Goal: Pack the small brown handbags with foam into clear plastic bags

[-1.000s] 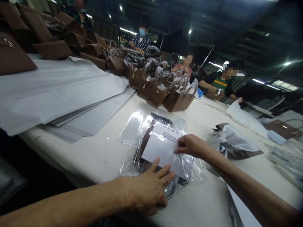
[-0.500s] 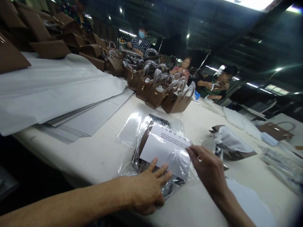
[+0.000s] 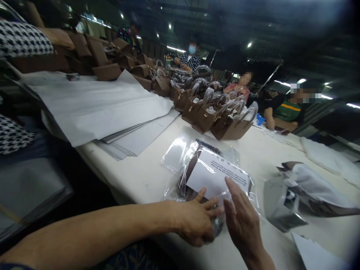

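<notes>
A clear plastic bag (image 3: 180, 157) with a white printed label (image 3: 218, 174) lies on the white table (image 3: 146, 176), a brown item and a dark chain inside it. My left hand (image 3: 197, 219) rests on the bag's near edge, fingers spread flat. My right hand (image 3: 243, 221) lies beside it on the bag's right part, fingers stretched towards the label. Neither hand grips anything.
A stack of large white paper sheets (image 3: 95, 105) covers the table's left. Rows of brown handbags (image 3: 213, 120) stand behind the bag. A brown bag wrapped in white paper (image 3: 306, 187) lies to the right. Several people sit along the table's far side.
The view has swung left. My right hand has drawn back from the label's right edge and now lies close beside my left hand on the bag.
</notes>
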Demonstrator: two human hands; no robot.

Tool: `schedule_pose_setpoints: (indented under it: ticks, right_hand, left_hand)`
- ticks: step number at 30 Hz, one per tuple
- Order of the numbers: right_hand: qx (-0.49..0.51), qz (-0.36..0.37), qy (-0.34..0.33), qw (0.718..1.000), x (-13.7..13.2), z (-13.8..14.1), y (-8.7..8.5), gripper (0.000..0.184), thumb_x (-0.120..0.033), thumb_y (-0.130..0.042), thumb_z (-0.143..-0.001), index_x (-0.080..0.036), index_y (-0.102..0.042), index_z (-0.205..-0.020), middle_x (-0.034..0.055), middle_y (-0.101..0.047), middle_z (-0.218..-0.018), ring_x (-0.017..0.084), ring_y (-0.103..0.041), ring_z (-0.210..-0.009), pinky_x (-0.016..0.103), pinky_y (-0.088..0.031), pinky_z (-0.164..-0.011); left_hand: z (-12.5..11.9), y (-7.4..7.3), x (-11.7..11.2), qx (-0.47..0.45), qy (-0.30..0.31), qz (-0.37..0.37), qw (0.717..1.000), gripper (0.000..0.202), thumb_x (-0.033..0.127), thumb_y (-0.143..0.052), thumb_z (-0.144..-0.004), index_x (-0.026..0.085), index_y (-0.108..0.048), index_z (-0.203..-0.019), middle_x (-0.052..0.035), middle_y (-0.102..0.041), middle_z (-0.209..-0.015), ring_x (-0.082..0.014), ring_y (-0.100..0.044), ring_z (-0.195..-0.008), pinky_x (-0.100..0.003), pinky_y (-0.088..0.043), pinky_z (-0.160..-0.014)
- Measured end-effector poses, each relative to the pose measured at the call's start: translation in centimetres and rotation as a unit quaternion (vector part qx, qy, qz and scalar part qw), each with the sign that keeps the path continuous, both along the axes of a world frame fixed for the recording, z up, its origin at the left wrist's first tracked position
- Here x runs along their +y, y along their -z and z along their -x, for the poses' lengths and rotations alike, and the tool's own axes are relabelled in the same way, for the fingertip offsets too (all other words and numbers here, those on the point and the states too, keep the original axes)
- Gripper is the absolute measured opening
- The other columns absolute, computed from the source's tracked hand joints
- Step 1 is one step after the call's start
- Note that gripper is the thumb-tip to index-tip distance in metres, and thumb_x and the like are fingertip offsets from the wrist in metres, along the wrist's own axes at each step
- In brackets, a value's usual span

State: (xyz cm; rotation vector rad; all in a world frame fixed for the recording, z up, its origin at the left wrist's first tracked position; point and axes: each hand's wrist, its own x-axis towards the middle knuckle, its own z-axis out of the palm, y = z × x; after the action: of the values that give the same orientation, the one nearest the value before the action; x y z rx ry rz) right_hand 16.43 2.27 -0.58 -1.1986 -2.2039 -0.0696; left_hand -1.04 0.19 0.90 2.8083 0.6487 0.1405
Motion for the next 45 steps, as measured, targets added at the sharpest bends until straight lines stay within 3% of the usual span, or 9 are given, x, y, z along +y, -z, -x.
schedule_pose_setpoints:
  ticks: [6,10,13,16,19,22,28,38,45]
  right_hand:
    - [0.177,0.215,-0.04,0.96,-1.8,-0.1,2.2,0.042,-0.04,-0.027,-0.091,-0.021,-0.048,-0.122,0.0049,-0.055,-0.121,0.019,-0.051,-0.112,0.039,-0.041,-0.096]
    - [0.145,0.218,-0.061,0.963,-1.8,-0.3,2.0,0.044,-0.043,-0.026,-0.091,-0.024,-0.047,-0.124,0.0031,-0.051,-0.126,0.02,-0.046,-0.117,0.041,-0.036,-0.1]
    - [0.104,0.187,-0.084,0.973,-2.0,-0.4,1.6,0.045,-0.045,-0.025,-0.091,-0.026,-0.046,-0.125,0.0016,-0.049,-0.128,0.021,-0.043,-0.119,0.043,-0.037,-0.1]
    - [0.065,0.106,-0.145,0.982,-3.0,-0.4,1.0,0.055,-0.054,-0.022,-0.088,-0.024,-0.04,-0.13,0.0042,-0.047,-0.129,0.024,-0.039,-0.122,0.044,-0.036,-0.1]
    - [0.004,-0.003,-0.207,0.978,-5.0,0.2,0.7,0.079,-0.069,-0.031,-0.078,-0.015,-0.029,-0.136,0.0118,-0.046,-0.129,0.028,-0.039,-0.122,0.047,-0.033,-0.101]
    - [-0.078,-0.078,-0.193,0.975,-6.9,1.7,1.6,0.096,-0.065,-0.05,-0.071,-0.003,-0.02,-0.138,0.0199,-0.045,-0.128,0.031,-0.042,-0.119,0.047,-0.034,-0.099]
    - [-0.153,-0.105,-0.107,0.977,-7.8,3.9,4.3,0.046,-0.017,-0.047,-0.084,-0.011,-0.041,-0.129,0.0118,-0.051,-0.124,0.026,-0.047,-0.115,0.038,-0.039,-0.088]
    - [-0.041,-0.117,-0.186,0.975,-8.6,5.3,4.2,0.027,-0.012,-0.036,-0.087,-0.01,-0.059,-0.101,0.0112,-0.064,-0.099,0.023,-0.056,-0.094,0.035,-0.042,-0.078]
    - [-0.052,-0.098,-0.129,0.985,-8.4,6.1,3.5,0.035,-0.033,-0.049,-0.085,-0.008,-0.057,-0.107,0.0163,-0.059,-0.11,0.027,-0.056,-0.098,0.036,-0.045,-0.077]
  left_hand:
    - [0.1,-1.6,-1.9,0.013,-0.029,-0.024,0.999,0.021,0.024,-0.059,-0.073,0.018,-0.067,-0.092,-0.017,-0.034,-0.135,-0.0428,-0.013,-0.131,-0.065,-0.021,-0.098]
    - [5.1,-5.2,-4.8,-0.156,-0.002,-0.093,0.983,0.022,0.015,-0.042,-0.084,0.011,-0.061,-0.093,-0.0135,-0.045,-0.128,-0.0217,-0.036,-0.124,-0.034,-0.031,-0.106]
    - [10.9,-5.4,-6.2,-0.314,-0.22,-0.107,0.918,0.029,0.008,-0.038,-0.085,0.015,-0.052,-0.109,-0.0087,-0.049,-0.124,-0.0163,-0.045,-0.117,-0.031,-0.041,-0.098]
    - [15.0,-2.2,-6.6,-0.225,-0.337,-0.108,0.908,0.05,0.012,-0.043,-0.082,0.018,-0.033,-0.131,-0.0119,-0.025,-0.143,-0.024,-0.026,-0.131,-0.044,-0.027,-0.106]
    - [15.4,1.8,-6.0,-0.132,-0.3,-0.097,0.94,0.067,0.022,-0.053,-0.081,0.015,-0.019,-0.138,-0.0172,-0.007,-0.147,-0.0312,-0.007,-0.135,-0.052,-0.019,-0.106]
    - [13.6,3.5,-4.8,-0.182,-0.26,-0.121,0.94,0.05,0.027,-0.053,-0.083,0.017,-0.038,-0.13,-0.0144,-0.003,-0.148,-0.0307,-0.007,-0.135,-0.05,-0.019,-0.107]
    - [14.4,1.0,-3.6,-0.207,-0.171,-0.069,0.961,0.021,0.027,-0.046,-0.088,0.018,-0.065,-0.089,-0.0084,-0.047,-0.131,-0.0232,-0.029,-0.13,-0.042,-0.027,-0.105]
    - [16.7,1.6,-4.4,-0.117,-0.159,-0.119,0.973,0.02,0.02,-0.049,-0.086,0.022,-0.06,-0.102,-0.009,-0.044,-0.134,-0.0236,-0.03,-0.129,-0.042,-0.031,-0.103]
    - [15.1,0.8,-3.1,-0.194,-0.076,-0.036,0.977,0.012,0.017,-0.046,-0.087,0.015,-0.058,-0.085,-0.0062,-0.068,-0.089,-0.0172,-0.056,-0.106,-0.039,-0.028,-0.106]
